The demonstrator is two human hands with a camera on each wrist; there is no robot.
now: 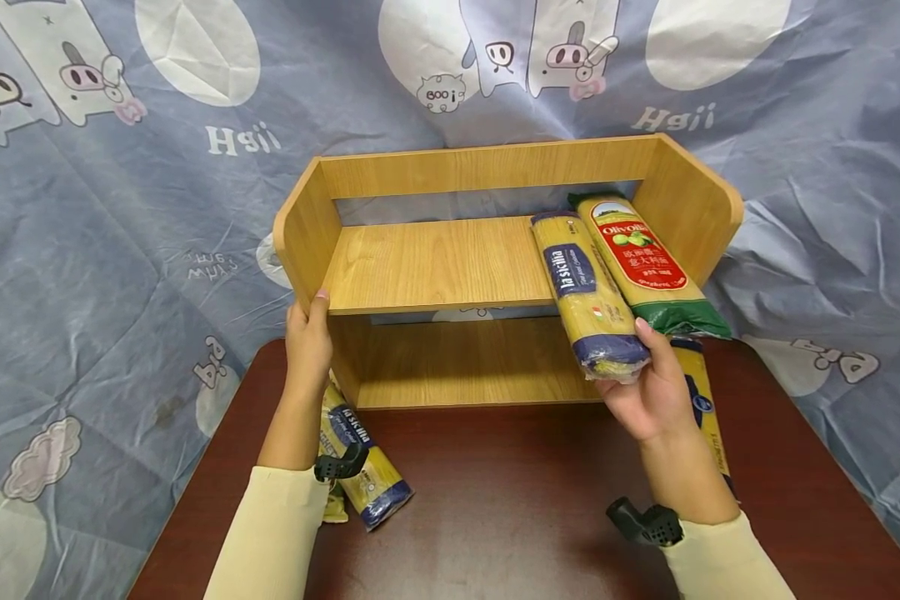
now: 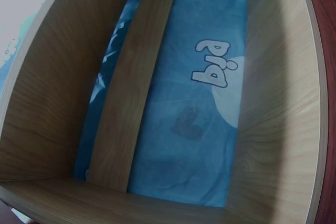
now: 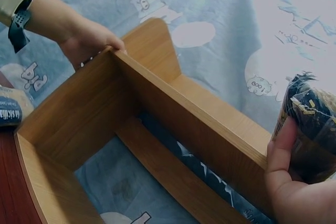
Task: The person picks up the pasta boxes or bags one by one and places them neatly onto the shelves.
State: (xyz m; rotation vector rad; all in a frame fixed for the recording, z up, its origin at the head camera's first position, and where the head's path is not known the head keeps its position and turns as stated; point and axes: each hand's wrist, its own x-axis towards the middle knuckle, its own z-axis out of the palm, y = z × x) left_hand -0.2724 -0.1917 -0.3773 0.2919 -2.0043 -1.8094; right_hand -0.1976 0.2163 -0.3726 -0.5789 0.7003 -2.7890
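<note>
A two-tier wooden shelf [image 1: 435, 262] stands on the table. My left hand [image 1: 307, 346] grips its left side panel, thumb over the front edge of the upper board. My right hand [image 1: 648, 387] holds the near end of a yellow-and-blue la Sicilia spaghetti packet [image 1: 588, 292], thumb on its right side and fingers underneath. The packet slants over the upper board, its near end jutting past the front edge. Just right of it lies an Olivoilà spaghetti packet [image 1: 641, 258] with a red label and green end. In the right wrist view the packet's end [image 3: 310, 140] is in my grasp.
On the dark red table [image 1: 480, 500], another la Sicilia packet [image 1: 371, 467] lies left of the shelf, partly over a yellow packet [image 1: 335, 508]. A further yellow packet [image 1: 708, 400] lies at the right, partly hidden by my arm. Patterned blue cloth [image 1: 157, 250] hangs behind.
</note>
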